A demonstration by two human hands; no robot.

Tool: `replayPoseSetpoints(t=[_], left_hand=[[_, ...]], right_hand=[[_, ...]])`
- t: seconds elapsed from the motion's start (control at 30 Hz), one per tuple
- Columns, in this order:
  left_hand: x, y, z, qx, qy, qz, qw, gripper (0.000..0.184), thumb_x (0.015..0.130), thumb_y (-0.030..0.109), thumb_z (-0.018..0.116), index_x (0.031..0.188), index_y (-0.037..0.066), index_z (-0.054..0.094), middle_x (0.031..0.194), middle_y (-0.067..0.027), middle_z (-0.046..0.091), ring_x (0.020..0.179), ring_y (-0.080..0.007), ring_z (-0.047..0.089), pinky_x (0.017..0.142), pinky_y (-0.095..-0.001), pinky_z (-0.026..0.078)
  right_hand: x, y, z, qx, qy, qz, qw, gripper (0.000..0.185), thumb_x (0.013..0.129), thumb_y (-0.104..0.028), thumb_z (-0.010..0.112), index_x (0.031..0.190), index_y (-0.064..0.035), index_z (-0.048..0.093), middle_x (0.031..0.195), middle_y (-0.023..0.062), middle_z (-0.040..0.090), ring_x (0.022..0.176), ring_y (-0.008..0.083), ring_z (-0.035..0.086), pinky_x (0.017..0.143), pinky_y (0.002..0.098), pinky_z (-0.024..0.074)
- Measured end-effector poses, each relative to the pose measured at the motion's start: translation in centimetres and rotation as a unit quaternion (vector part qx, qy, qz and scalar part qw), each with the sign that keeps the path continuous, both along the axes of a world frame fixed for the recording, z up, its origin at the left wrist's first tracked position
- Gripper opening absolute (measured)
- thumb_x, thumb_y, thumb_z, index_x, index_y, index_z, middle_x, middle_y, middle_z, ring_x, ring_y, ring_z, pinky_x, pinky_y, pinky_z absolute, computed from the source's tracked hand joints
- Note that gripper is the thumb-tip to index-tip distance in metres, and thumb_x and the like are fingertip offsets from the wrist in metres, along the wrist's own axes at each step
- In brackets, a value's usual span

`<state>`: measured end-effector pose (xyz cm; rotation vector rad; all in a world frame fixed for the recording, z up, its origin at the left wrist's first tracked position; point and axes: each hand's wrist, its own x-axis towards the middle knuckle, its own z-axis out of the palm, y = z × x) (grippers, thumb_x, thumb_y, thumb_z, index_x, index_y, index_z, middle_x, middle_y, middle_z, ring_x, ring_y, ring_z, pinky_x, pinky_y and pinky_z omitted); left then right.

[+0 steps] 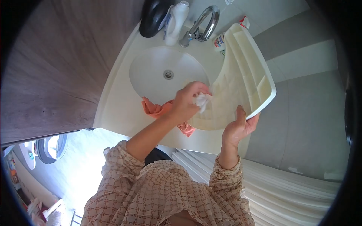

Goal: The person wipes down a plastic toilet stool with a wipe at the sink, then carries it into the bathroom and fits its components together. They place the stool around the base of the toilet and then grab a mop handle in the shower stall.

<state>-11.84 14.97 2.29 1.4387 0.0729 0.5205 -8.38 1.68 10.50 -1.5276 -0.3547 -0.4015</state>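
Observation:
My left hand is slightly blurred, its fingers curled around a crumpled white wad that could be tissue or cloth. That wad is against or just above the inner face of a cream plastic tray with ribs and a white rim. The tray is tilted over the right side of the washbasin counter. At its lower right corner, my right hand grips the rim, thumb on the inside and fingers behind. An orange-pink cloth lies on the basin's front edge, partly under my left forearm.
The oval basin has a drain in its middle, and a chrome faucet rises behind it. A white bottle, a black rounded object and a spray bottle stand at the back. A white pleated curtain hangs lower right.

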Motion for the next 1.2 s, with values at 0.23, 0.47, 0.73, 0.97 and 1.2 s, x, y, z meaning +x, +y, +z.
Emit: replayPoseSetpoints(t=[0.23, 0.47, 0.73, 0.97, 1.2], left_hand=[[-1.9, -2.0, 0.5, 0.416, -0.175, 0.002, 0.892, 0.053, 0.061, 0.0, 0.067, 0.111, 0.007, 0.053, 0.095, -0.0029, 0.058, 0.095, -0.0213, 0.052, 0.074, -0.0358, 0.045], [-2.6, -3.3, 1.1, 0.371, -0.146, -0.004, 0.917, 0.037, 0.068, 0.001, 0.066, 0.102, 0.003, 0.051, 0.089, -0.0091, 0.056, 0.088, -0.0257, 0.054, 0.071, -0.0369, 0.045], [-3.6, -1.9, 1.9, 0.02, -0.062, 0.038, 0.997, 0.043, 0.063, -0.012, 0.066, 0.102, 0.003, 0.055, 0.095, -0.0064, 0.062, 0.078, -0.0113, 0.059, 0.061, -0.027, 0.05], [-1.8, -3.7, 0.1, 0.231, -0.118, -0.002, 0.966, 0.034, 0.07, -0.004, 0.07, 0.102, 0.002, 0.06, 0.103, -0.0077, 0.054, 0.09, -0.0191, 0.057, 0.067, -0.029, 0.051], [-2.1, -3.3, -0.4, 0.336, -0.215, -0.07, 0.914, 0.033, 0.063, 0.004, 0.068, 0.095, 0.0, 0.06, 0.097, -0.0065, 0.051, 0.084, -0.0229, 0.053, 0.07, -0.031, 0.048]], right_hand=[[-0.2, 0.4, 0.5, -0.005, -0.003, 0.006, 1.0, 0.033, 0.078, 0.003, 0.052, 0.111, 0.0022, 0.055, 0.104, 0.0072, 0.06, 0.093, 0.0147, 0.055, 0.084, 0.0271, 0.0418], [-0.5, 1.0, 0.5, -0.014, -0.013, 0.002, 1.0, 0.03, 0.079, 0.003, 0.052, 0.109, 0.002, 0.056, 0.102, 0.007, 0.06, 0.091, 0.0144, 0.055, 0.085, 0.027, 0.0413], [0.0, 0.6, 0.4, 0.003, -0.001, -0.001, 1.0, 0.031, 0.078, 0.004, 0.052, 0.109, 0.0025, 0.056, 0.1, 0.0068, 0.06, 0.09, 0.014, 0.055, 0.082, 0.0259, 0.0413], [-0.1, 0.7, 0.7, -0.001, 0.001, -0.001, 1.0, 0.033, 0.077, 0.004, 0.052, 0.109, 0.0023, 0.057, 0.1, 0.0065, 0.06, 0.089, 0.0137, 0.055, 0.082, 0.0256, 0.041], [-0.4, 0.9, 0.5, 0.01, -0.014, 0.006, 1.0, 0.033, 0.077, 0.005, 0.052, 0.109, 0.0013, 0.057, 0.099, 0.0047, 0.059, 0.09, 0.0133, 0.054, 0.083, 0.0258, 0.0403]])
